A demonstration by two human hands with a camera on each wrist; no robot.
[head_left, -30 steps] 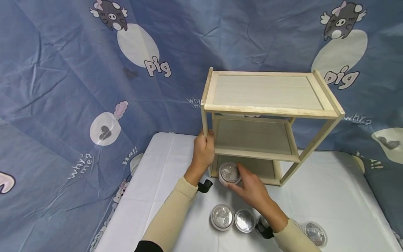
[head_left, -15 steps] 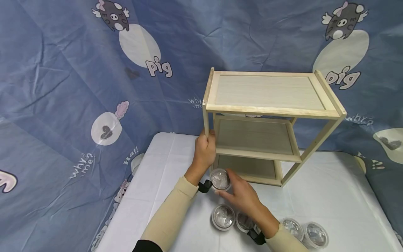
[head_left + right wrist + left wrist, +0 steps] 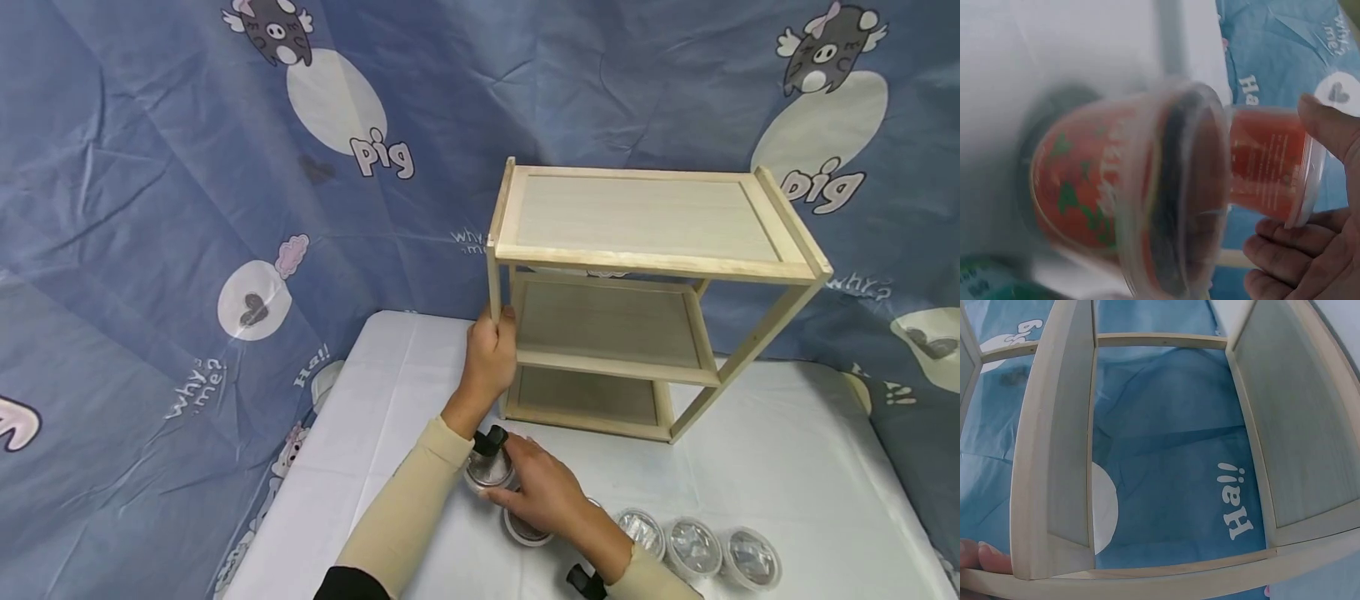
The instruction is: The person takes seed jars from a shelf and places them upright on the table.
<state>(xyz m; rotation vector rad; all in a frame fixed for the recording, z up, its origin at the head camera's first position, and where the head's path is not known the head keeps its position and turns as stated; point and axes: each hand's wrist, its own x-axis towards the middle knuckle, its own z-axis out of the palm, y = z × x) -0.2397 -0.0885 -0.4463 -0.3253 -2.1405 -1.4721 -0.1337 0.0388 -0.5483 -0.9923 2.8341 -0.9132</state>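
A three-tier wooden shelf (image 3: 645, 218) stands on the white cloth. My left hand (image 3: 487, 358) grips its left front post, and in the left wrist view fingertips (image 3: 992, 559) show beside a tier's corner. My right hand (image 3: 543, 487) holds a small round plastic tub (image 3: 487, 473) in front of the shelf's left end. In the right wrist view this held tub (image 3: 1267, 164) shows a red label and clear lid, with the thumb above and fingers below the lid's edge. Another red-labelled tub (image 3: 1094, 187) looms close, blurred; from the head it is partly hidden under the right hand.
More lidded tubs stand in a row to the right, among them one tub (image 3: 692, 547) and an end tub (image 3: 752, 558). Blue printed fabric (image 3: 420, 92) hangs behind and to the left. The white table (image 3: 352, 467) has its left edge beside it.
My right hand has carried the tub from before the bottom tier leftward and toward me, uncovering more of the row. The left hand keeps its grip on the post.
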